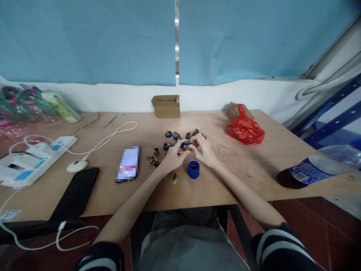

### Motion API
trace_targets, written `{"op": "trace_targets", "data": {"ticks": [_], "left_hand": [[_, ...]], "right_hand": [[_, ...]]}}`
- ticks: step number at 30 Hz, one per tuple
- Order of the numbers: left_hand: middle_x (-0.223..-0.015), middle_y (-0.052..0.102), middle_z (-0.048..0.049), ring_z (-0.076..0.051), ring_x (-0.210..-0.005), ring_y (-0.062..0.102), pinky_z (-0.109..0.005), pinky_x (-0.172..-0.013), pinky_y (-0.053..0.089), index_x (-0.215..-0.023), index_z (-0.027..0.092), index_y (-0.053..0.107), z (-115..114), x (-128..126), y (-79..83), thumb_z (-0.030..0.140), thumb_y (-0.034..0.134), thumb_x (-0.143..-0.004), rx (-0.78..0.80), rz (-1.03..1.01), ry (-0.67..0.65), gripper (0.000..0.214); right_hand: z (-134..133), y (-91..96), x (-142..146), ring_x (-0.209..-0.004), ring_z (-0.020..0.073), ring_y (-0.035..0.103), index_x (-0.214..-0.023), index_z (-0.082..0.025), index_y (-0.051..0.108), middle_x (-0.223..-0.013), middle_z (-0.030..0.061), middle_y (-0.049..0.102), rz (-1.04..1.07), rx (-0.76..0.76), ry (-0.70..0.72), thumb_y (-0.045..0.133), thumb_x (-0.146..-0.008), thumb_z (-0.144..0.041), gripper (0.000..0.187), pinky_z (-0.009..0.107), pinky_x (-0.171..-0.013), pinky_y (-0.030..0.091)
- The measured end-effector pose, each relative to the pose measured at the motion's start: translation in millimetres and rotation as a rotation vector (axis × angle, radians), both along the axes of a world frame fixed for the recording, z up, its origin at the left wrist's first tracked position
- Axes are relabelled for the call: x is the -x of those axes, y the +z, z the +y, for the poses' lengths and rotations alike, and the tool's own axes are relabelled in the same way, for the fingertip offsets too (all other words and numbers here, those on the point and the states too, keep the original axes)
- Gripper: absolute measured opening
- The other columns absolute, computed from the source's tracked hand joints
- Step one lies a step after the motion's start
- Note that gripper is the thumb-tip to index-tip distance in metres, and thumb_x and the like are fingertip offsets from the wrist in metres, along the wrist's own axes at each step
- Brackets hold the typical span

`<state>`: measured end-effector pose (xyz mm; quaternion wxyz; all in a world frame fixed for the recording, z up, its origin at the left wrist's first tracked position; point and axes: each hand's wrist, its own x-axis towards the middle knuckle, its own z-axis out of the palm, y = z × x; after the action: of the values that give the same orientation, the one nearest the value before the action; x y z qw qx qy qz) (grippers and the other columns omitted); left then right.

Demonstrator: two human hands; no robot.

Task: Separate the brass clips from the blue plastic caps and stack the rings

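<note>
My left hand (172,156) and my right hand (203,150) meet over the middle of the wooden table (254,177). Together they pinch a small brass fitting with a blue ring (186,145) between their fingertips. Just below the hands stands a stack of blue rings (193,169). A lone brass fitting (173,177) lies near my left wrist. Several brass fittings, some with blue rings (169,134), are scattered behind and left of the hands. Thin wire rings (217,149) lie right of my right hand.
A phone (128,164) lies left of the hands, beside a black case (76,194). A power strip (36,158) and white cable sit far left. A cardboard box (166,106) stands at the back, a red bag (244,130) at right, a bottle (318,167) at the right edge.
</note>
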<state>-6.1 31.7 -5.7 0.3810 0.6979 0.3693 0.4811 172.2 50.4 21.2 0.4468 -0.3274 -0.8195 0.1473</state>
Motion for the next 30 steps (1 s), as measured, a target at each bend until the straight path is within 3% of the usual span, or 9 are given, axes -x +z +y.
{"op": "trace_targets", "data": {"ticks": [9, 16, 22, 25, 30], "left_hand": [[-0.117, 0.070, -0.0130, -0.024, -0.109, 0.071, -0.035, -0.096, 0.057, -0.120, 0.018, 0.054, 1.1, -2.7, 3.7, 0.030, 0.060, -0.094, -0.074, -0.059, 0.061, 0.030], [-0.116, 0.072, -0.0117, -0.022, -0.103, 0.072, -0.033, -0.089, 0.058, -0.120, 0.018, 0.057, 10.6, 7.8, -3.3, 0.037, 0.052, -0.099, -0.042, -0.032, 0.130, 0.029], [-0.135, 0.067, -0.0138, -0.024, -0.117, 0.069, -0.035, -0.095, 0.058, -0.129, 0.018, 0.059, 6.1, 5.6, 8.0, 0.038, 0.050, -0.100, -0.062, -0.089, 0.052, 0.036], [-0.141, 0.064, -0.0134, -0.025, -0.126, 0.064, -0.039, -0.105, 0.054, -0.133, 0.018, 0.060, 4.8, 3.0, 10.7, 0.040, 0.053, -0.099, -0.045, -0.109, 0.025, 0.041], [-0.138, 0.066, -0.0156, -0.028, -0.128, 0.064, -0.040, -0.100, 0.058, -0.132, 0.018, 0.061, 5.5, 2.3, 10.1, 0.044, 0.056, -0.098, 0.021, -0.223, 0.094, 0.043]], "right_hand": [[-3.6, 0.3, 1.3, -0.075, 0.0197, 0.052, -0.093, -0.023, 0.045, -0.087, 0.0044, 0.052, -0.025, 0.006, 0.027, 0.048, -0.096, -0.019, 0.006, 0.034, -0.070, 0.046], [-11.8, 4.5, 3.0, -0.078, 0.0197, 0.058, -0.099, -0.022, 0.056, -0.092, 0.0065, 0.061, 0.005, -0.035, 0.036, 0.049, -0.102, -0.027, 0.009, 0.035, -0.074, 0.050], [-5.0, 5.6, 3.8, -0.070, 0.0166, 0.059, -0.107, -0.021, 0.060, -0.080, 0.0015, 0.060, 0.284, 0.273, -0.020, 0.059, -0.097, -0.042, 0.023, 0.028, -0.061, 0.048], [2.0, 1.9, 2.1, -0.066, 0.0144, 0.056, -0.097, -0.021, 0.061, -0.080, 0.0003, 0.060, 0.314, 0.413, 0.073, 0.063, -0.092, -0.052, 0.031, 0.028, -0.060, 0.048], [6.3, -1.4, 1.5, -0.056, 0.0121, 0.052, -0.082, -0.022, 0.057, -0.068, -0.0034, 0.056, 0.341, 0.518, 0.134, 0.066, -0.087, -0.062, 0.042, 0.026, -0.055, 0.046]]}}
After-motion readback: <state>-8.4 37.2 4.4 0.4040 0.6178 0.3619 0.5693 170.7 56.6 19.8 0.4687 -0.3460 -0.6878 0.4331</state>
